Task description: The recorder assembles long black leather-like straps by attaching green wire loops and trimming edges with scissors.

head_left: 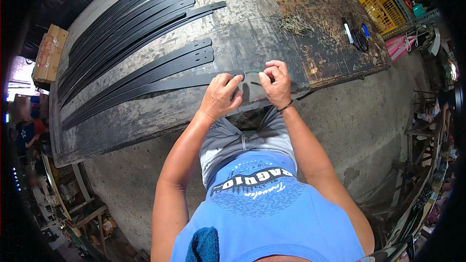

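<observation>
My left hand point(220, 96) is closed over the near end of a black strap point(179, 83), with the fingertips at its tip. The strap looks like a leather belt blank and lies flat on the table. Just to the right, my right hand point(276, 86) is closed in a pinch above the table edge. A thin greenish line shows between the two hands; whether the right fingers hold it I cannot tell. Beyond the left hand lie a few more black straps point(187, 54) with slots in their ends. A thicker stack of black straps point(141, 17) fans out farther left.
The worn table point(242, 24) has a darker board point(335, 24) on its right. There lie a heap of thin strands point(296, 23) and dark-handled tools point(358, 36). A yellow crate point(382, 10) stands beyond, a cardboard box point(50, 53) at far left. Another person point(29, 128) is at the left rim.
</observation>
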The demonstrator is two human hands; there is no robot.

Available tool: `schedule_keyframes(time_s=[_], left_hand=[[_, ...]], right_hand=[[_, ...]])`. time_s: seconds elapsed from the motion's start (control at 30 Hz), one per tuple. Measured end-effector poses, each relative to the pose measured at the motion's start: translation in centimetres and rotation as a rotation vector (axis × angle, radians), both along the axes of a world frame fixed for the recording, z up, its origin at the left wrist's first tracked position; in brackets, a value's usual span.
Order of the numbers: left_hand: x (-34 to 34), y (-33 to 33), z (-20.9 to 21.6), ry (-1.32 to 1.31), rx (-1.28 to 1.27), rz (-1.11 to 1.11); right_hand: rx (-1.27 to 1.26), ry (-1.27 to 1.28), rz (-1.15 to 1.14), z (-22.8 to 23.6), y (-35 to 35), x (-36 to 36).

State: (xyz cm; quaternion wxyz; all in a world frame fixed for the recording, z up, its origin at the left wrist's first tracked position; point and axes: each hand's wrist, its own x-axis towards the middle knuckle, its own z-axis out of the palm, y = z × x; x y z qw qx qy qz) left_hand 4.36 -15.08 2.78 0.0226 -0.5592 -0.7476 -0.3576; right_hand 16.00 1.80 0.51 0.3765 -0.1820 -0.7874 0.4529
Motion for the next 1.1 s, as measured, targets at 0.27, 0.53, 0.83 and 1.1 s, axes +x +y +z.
schedule_keyframes(time_s=[0.27, 0.53, 0.83, 1.1], left_hand=[[0.2, -0.4, 0.4, 0.287, -0.157, -0.011], [-0.1, -1.2, -1.2, 0.196, 0.015, 0.004], [0.0, -1.0, -1.0, 0.182, 0.026, 0.009], [-0.1, -0.9, -1.1, 0.193, 0.007, 0.028]], right_hand=[[-0.098, 0.023, -0.034, -0.7, 0.3, 0.0], [0.064, -0.045, 0.073, -0.2, -0.2, -0.1], [0.127, -0.093, 0.101, 0.2, -0.3, 0.0], [0.08, -0.05, 0.081, 0.4, -0.1, -0.1]])
